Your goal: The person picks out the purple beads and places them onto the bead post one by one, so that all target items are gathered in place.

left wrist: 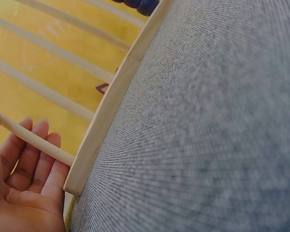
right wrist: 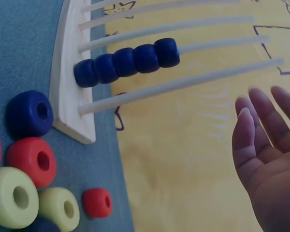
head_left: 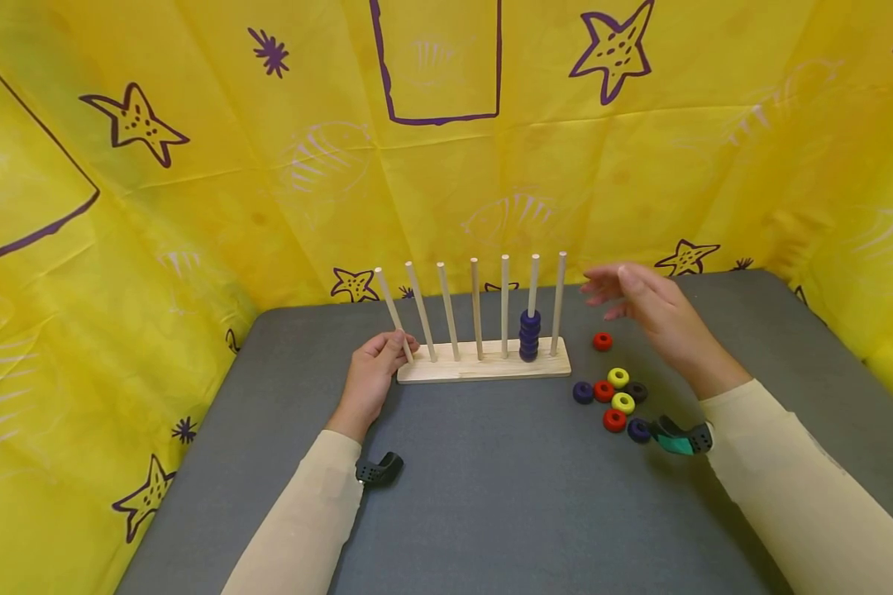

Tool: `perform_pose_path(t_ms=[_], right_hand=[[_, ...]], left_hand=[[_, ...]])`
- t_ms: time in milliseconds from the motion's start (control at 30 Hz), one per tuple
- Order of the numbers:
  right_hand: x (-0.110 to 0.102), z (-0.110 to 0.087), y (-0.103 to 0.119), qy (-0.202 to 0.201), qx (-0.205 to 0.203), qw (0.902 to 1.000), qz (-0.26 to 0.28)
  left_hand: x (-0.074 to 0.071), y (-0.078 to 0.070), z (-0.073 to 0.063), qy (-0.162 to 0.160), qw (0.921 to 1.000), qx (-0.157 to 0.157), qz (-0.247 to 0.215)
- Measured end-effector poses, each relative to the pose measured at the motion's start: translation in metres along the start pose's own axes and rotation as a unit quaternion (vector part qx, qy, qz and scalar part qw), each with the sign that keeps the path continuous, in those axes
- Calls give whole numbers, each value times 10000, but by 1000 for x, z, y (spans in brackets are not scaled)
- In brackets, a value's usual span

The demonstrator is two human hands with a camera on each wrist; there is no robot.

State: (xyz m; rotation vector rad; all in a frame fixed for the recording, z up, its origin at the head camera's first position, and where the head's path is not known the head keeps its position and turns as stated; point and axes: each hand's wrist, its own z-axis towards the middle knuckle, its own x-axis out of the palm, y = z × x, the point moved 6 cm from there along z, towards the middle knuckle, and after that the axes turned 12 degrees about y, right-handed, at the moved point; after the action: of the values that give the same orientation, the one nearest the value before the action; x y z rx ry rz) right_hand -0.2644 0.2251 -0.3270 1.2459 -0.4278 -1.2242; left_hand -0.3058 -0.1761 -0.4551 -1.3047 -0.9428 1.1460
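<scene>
A pale wooden rack (head_left: 484,371) with several upright pegs stands on the table. My left hand (head_left: 375,364) is at its left end, thumb and loosely bent fingers around the leftmost peg (left wrist: 43,145). Dark blue beads (head_left: 529,336) are stacked on the second peg from the right; the other pegs are bare. My right hand (head_left: 643,306) hovers right of the rack, fingers apart and holding nothing, as the right wrist view also shows. Below it lie loose beads: red (head_left: 602,341), yellow (head_left: 623,403), dark blue (head_left: 584,392) and a blackish one (head_left: 637,392).
The grey tabletop (head_left: 484,496) extends in front of the rack. Behind it hangs a yellow cloth (head_left: 432,198) with purple starfish and pale fish drawings. Dark straps (head_left: 379,469) are on both wrists; the right one is beside a blue bead (head_left: 638,430).
</scene>
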Motion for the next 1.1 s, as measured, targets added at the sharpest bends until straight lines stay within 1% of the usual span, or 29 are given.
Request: perform_pose_path(t_ms=[133, 267, 467, 667, 800, 1100], right_hand=[[-1, -7, -4, 86, -122, 9992, 368], [-2, -14, -10, 127, -235, 9964, 801], [-6, -25, -20, 157, -190, 9936, 1102], [-11, -38, -33, 303, -24, 9932, 1123], [-14, -48, -42, 305, 101, 9941, 1037], [-20, -69, -60, 487, 465, 9965, 489]], left_hand=[[0, 0, 0, 5, 10000, -8, 1], [0, 0, 0, 10, 10000, -27, 4], [0, -1, -1, -7, 10000, -26, -18], [1, -2, 0, -18, 10000, 18, -60], [1, -2, 0, -29, 10000, 20, -60], [1, 0, 0, -42, 10000, -11, -63]])
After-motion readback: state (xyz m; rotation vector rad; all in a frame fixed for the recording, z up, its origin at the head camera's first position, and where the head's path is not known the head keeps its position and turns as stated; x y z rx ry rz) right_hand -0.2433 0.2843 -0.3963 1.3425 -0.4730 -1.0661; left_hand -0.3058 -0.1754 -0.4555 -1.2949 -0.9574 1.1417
